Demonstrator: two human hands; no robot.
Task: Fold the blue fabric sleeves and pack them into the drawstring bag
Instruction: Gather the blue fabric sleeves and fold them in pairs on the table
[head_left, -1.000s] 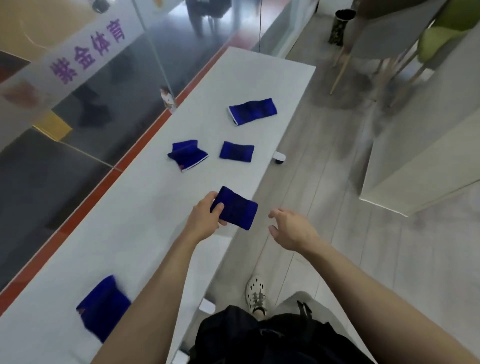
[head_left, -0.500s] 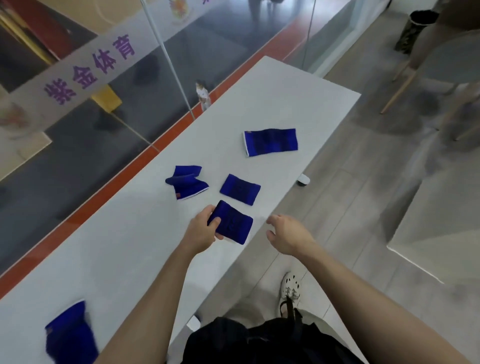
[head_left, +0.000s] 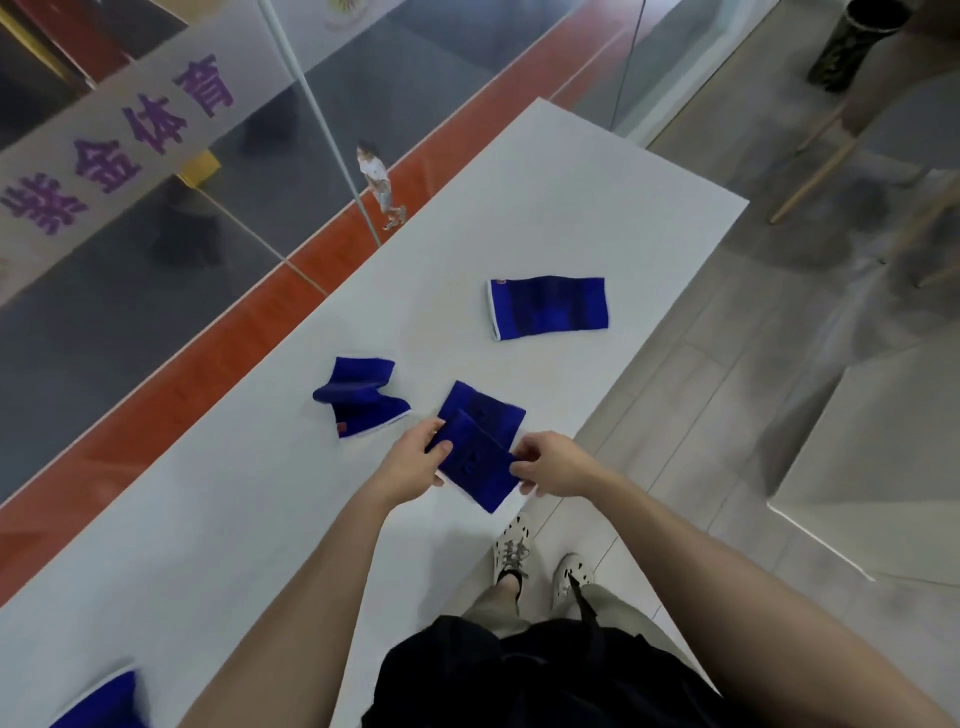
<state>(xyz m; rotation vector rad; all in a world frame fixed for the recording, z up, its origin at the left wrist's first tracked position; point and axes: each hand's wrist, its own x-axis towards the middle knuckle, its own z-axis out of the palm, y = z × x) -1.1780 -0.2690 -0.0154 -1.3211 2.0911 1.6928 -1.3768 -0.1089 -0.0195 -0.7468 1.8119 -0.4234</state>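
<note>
The folded blue sleeve (head_left: 475, 465) was held between both hands just above the near edge of the white surface (head_left: 545, 208), overlapping a second folded sleeve (head_left: 485, 408) lying flat just beyond it. The left hand (head_left: 410, 460) pinched its left edge, thumb on top, fingers curled beneath. The right hand (head_left: 553, 465), which half a second earlier had hung open and empty off the surface's edge, had closed on the sleeve's right edge, so the piece went from a one-handed carry to a two-handed grip. That suggested the sleeve was being squared up or stacked onto the folded one, rather than packed yet; no drawstring bag was clearly visible.

The sleeve had also travelled forward, from apart from the folded one to overlapping it. A loosely folded sleeve (head_left: 361, 397) lay to the left, an unfolded sleeve (head_left: 548, 306) lay further off, well apart, and another blue piece (head_left: 101, 701) showed at the near left corner, so folding seemed only partly done.
</note>
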